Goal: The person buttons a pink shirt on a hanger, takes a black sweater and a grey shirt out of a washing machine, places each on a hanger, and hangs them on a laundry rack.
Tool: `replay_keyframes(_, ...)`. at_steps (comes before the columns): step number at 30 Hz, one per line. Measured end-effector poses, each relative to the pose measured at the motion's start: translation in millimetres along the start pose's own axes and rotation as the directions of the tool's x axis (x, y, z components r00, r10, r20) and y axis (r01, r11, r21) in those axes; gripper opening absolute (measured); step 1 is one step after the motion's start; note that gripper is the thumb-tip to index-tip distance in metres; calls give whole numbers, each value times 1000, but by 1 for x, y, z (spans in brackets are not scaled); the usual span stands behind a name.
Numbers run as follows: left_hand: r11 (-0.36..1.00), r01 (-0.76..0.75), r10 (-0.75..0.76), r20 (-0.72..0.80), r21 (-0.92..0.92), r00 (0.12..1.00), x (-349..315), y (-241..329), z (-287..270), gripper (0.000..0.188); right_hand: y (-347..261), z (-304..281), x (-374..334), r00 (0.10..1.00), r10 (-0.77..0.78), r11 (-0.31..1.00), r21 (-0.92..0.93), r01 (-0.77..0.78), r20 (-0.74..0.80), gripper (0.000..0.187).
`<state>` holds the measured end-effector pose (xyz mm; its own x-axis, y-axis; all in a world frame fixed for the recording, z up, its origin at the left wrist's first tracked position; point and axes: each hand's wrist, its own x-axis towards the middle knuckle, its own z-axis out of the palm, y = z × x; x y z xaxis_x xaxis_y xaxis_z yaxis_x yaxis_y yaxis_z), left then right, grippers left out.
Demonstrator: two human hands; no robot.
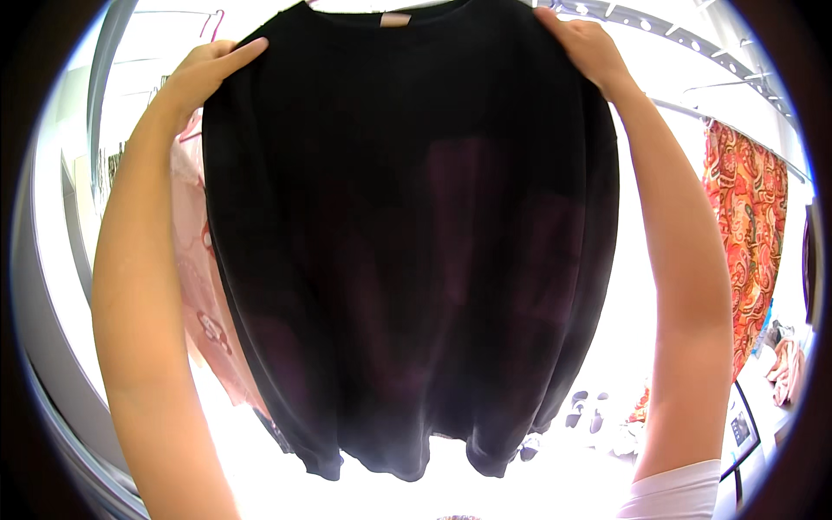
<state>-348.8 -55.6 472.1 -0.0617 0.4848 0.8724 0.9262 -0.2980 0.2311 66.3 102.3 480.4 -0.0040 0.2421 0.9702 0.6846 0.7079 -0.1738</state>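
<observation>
Black sweater [407, 243]: hung unfolded between both arms, long-sleeved, wide-necked, with a pale tag [396, 19] inside the collar.
Edges and room: hem dangled loose; a pink garment [204, 277] hung close behind at left, a red patterned cloth [750, 208] well apart at right.
Left hand [212, 74]: pinched one shoulder, thumb in front.
Right hand [589, 52]: gripped the other; fingers mostly hidden.

Sweater [407, 234] between left hand [208, 71] and right hand [591, 54], garment [201, 290] behind at left, cloth [752, 225] behind right forearm [689, 260]
</observation>
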Motion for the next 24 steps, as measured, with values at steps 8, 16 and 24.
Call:
replay_keyframes(8, 479, 218, -244, 110, -850, 963, -124, -34, 65, 38, 46, -10, -142, 715, -473, 864, -428, 264, -514, 38)
replay_keyframes(16, 403, 281, -329, 148, -871, 932, -129, -26, 82, 41, -121, 51, -334, 463, -467, 843, 222, 489, 753, 78)
replay_keyframes(24, 353, 304, -287, 207, -885, 935, -152, -29, 77, 58, -137, 45, -308, 595, -530, 848, 358, 391, 604, 43)
